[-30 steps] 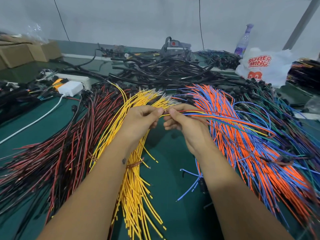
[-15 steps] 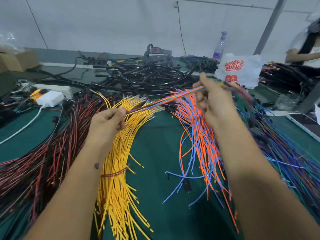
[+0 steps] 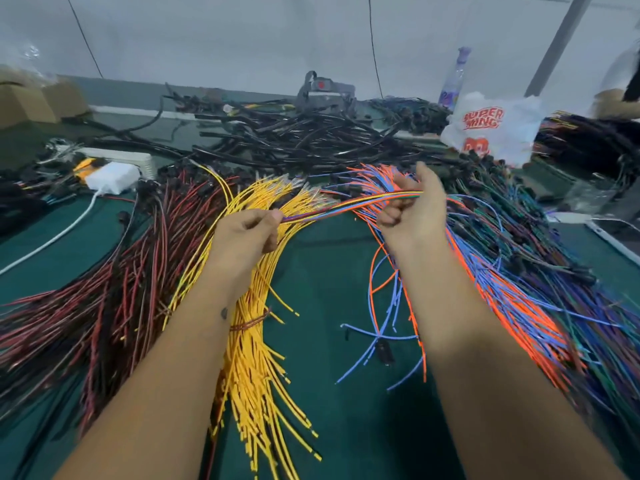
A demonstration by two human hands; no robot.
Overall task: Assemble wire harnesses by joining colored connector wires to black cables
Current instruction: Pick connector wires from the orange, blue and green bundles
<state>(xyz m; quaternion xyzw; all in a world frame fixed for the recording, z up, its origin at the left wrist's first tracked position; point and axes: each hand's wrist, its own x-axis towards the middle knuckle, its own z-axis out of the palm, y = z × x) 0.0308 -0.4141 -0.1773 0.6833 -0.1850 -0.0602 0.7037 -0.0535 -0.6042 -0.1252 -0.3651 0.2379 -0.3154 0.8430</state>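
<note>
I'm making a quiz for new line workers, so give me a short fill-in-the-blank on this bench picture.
1. The left hand and right hand hold one thin bunch of mixed wires stretched ____ them.
2. The bundle of wires under the left forearm is ____ in colour.
3. The white plastic bag carries ____ lettering.
4. The table cover is ____.

Missing words: between; yellow; red; green

A thin bunch of colored wires (image 3: 349,204) stretches taut above the green table, yellow, orange and blue strands together; black cables (image 3: 294,136) lie heaped behind.
</note>
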